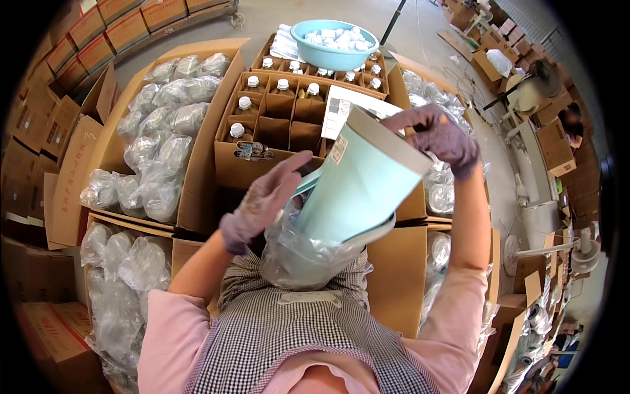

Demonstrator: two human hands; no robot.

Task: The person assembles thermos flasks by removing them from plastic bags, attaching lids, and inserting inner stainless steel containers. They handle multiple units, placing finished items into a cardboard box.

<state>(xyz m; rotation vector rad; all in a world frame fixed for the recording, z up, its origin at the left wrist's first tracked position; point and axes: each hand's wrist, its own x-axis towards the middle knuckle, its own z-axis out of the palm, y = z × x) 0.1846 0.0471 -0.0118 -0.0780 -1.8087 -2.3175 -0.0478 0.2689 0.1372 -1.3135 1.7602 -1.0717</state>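
Above the checked apron [295, 335], tapered pale-teal vessel [361, 180], tilted, grey-banded.

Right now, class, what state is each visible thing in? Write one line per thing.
Light-blue tumbler: tilted, lower end inside a clear bag
Clear bag: crumpled
Left hand: open, fingers extended
Right hand: fingers bent at the tumbler's rim
Bottles: upright, white caps on
Divided carton: open, partly filled with bottles
Blue basin: heaped with small white pieces
Upper left carton: open, filled with bagged things
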